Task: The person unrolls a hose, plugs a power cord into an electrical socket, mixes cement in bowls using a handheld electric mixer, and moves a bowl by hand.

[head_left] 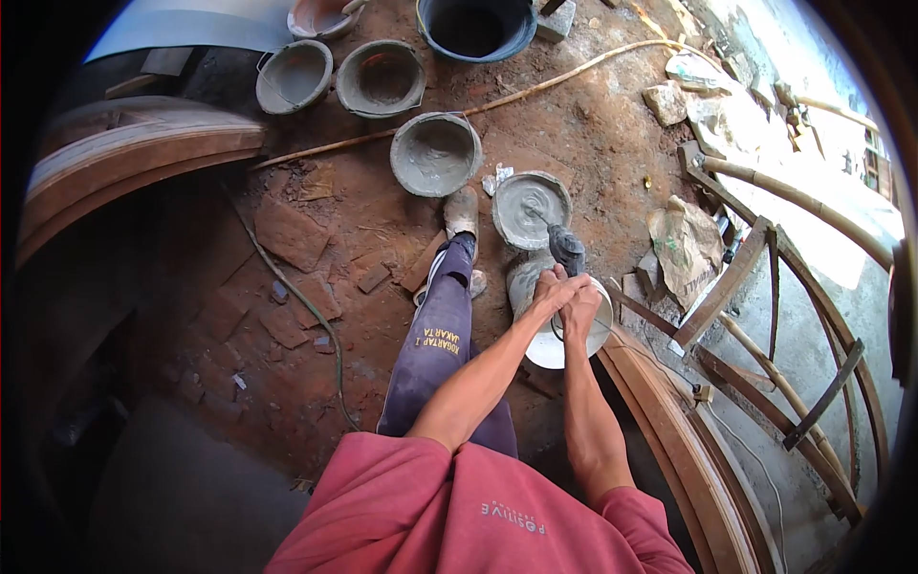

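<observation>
Both of my hands are closed round the rear of a dark electric drill [566, 251]. My left hand [549, 291] overlaps my right hand [579, 304], and together they hide much of the handle. A mixing rod runs from the drill into a bucket [564, 196] of wet grey mortar [528, 209], whose surface shows swirl marks. Directly under my hands stands a white bucket [550, 356]; its top is partly covered by my wrists. A thin cable [650, 352] leads away from the drill to the right.
Several mortar buckets stand ahead, including a grey bucket [436, 153] by my foot and a large dark bucket [478, 55]. A bamboo pole [535, 88] crosses the dirt floor. Curved wooden frames [669, 430] lie right, with a torn sack [687, 247]. Broken bricks [292, 234] lie left.
</observation>
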`<state>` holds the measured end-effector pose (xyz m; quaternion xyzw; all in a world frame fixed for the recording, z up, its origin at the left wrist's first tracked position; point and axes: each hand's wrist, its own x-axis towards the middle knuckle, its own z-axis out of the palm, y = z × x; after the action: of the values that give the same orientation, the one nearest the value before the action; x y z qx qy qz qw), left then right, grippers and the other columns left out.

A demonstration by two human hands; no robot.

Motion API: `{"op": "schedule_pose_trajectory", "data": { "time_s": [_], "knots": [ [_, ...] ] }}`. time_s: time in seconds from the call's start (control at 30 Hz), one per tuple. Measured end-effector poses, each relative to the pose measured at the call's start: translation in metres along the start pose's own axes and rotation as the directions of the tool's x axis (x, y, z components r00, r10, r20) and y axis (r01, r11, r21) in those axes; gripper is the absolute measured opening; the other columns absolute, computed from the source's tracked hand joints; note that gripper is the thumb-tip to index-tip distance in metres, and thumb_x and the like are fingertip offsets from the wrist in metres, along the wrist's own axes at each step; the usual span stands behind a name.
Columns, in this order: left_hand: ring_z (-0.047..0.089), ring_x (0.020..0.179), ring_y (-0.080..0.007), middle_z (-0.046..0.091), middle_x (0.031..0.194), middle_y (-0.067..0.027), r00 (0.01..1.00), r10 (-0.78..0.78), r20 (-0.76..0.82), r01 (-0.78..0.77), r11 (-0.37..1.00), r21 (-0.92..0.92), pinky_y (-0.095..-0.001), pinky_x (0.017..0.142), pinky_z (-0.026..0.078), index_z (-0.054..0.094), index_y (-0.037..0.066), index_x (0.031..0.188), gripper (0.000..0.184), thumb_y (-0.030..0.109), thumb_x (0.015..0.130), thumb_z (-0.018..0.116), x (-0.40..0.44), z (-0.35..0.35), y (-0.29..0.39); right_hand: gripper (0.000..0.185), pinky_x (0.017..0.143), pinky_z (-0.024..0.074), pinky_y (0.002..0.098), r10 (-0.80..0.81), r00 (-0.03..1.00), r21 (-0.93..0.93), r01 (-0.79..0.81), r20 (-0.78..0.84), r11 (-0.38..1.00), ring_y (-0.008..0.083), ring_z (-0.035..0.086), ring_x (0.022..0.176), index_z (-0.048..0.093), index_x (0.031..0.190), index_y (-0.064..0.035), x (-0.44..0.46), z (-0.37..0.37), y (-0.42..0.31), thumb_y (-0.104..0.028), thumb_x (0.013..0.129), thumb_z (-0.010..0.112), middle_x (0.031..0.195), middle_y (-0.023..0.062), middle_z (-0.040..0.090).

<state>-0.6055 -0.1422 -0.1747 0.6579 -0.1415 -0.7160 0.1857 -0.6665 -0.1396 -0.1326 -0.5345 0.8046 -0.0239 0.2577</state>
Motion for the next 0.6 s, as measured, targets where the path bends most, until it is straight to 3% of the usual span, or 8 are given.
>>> {"op": "schedule_pose_trajectory", "data": {
  "time_s": [0.17, 0.23, 0.3, 0.37, 0.57, 0.6],
  "knots": [
    [0.063, 0.087, -0.0281, 0.064, 0.093, -0.0231, 0.999, -0.025, 0.037, 0.025, 1.000, -0.009, -0.0347, 0.072, 0.050, 0.060, -0.011, 0.088, 0.064, 0.045, 0.060, 0.073, -0.0020, -0.0015, 0.0022, 0.056, 0.054, 0.0466, 0.0414, 0.025, 1.000, 0.070, -0.025, -0.006, 0.997, 0.0357, 0.064, 0.062, 0.059, 0.072, 0.0084, -0.0005, 0.0036, 0.0061, -0.047, 0.079, 0.066, 0.063, 0.0271, 0.059],
    [0.063, 0.087, -0.0282, 0.064, 0.093, -0.0234, 1.000, -0.011, 0.022, 0.011, 1.000, -0.014, -0.0351, 0.073, 0.049, 0.061, -0.011, 0.087, 0.064, 0.046, 0.060, 0.073, -0.0012, -0.0015, -0.0006, 0.056, 0.054, 0.0464, 0.0409, -0.025, 1.000, -0.012, 0.025, -0.005, 1.000, 0.0356, 0.064, 0.062, 0.059, 0.072, 0.0085, -0.0002, 0.0020, 0.0036, -0.047, 0.079, 0.066, 0.063, 0.0272, 0.058],
    [0.065, 0.080, -0.0300, 0.065, 0.083, -0.0248, 1.000, 0.009, 0.016, -0.009, 0.999, -0.045, -0.0379, 0.066, 0.050, 0.063, -0.011, 0.076, 0.062, 0.048, 0.058, 0.071, -0.0008, 0.0022, -0.0015, 0.057, 0.054, 0.0464, 0.0407, -0.003, 1.000, 0.033, 0.003, 0.001, 0.999, 0.0358, 0.064, 0.062, 0.058, 0.072, 0.0083, -0.0038, -0.0018, 0.0038, -0.047, 0.079, 0.066, 0.063, 0.0269, 0.058],
    [0.065, 0.079, -0.0292, 0.065, 0.082, -0.0240, 1.000, 0.022, -0.021, -0.022, 0.999, -0.024, -0.0379, 0.065, 0.050, 0.063, -0.011, 0.075, 0.062, 0.048, 0.059, 0.071, -0.0001, 0.0032, 0.0003, 0.057, 0.054, 0.0464, 0.0406, 0.005, 1.000, 0.090, -0.005, 0.006, 0.996, 0.0360, 0.064, 0.061, 0.058, 0.072, 0.0081, 0.0007, -0.0002, 0.0007, -0.048, 0.079, 0.066, 0.063, 0.0266, 0.058],
    [0.065, 0.078, -0.0282, 0.066, 0.081, -0.0235, 0.999, 0.030, -0.034, -0.031, 0.999, -0.010, -0.0381, 0.065, 0.050, 0.063, -0.010, 0.075, 0.062, 0.049, 0.060, 0.070, -0.0020, 0.0000, 0.0009, 0.057, 0.054, 0.0461, 0.0404, -0.033, 0.999, -0.051, 0.034, 0.011, 0.998, 0.0362, 0.063, 0.060, 0.058, 0.070, 0.0077, 0.0004, 0.0031, 0.0052, -0.048, 0.078, 0.067, 0.063, 0.0258, 0.059],
    [0.065, 0.078, -0.0282, 0.066, 0.081, -0.0235, 1.000, 0.020, -0.014, -0.020, 0.999, -0.032, -0.0382, 0.065, 0.050, 0.064, -0.010, 0.075, 0.062, 0.049, 0.060, 0.070, -0.0039, 0.0011, 0.0001, 0.057, 0.054, 0.0462, 0.0405, -0.007, 1.000, 0.026, 0.006, 0.012, 1.000, 0.0363, 0.063, 0.061, 0.057, 0.070, 0.0077, -0.0014, 0.0021, 0.0068, -0.048, 0.078, 0.067, 0.063, 0.0258, 0.059]
  ]
}}
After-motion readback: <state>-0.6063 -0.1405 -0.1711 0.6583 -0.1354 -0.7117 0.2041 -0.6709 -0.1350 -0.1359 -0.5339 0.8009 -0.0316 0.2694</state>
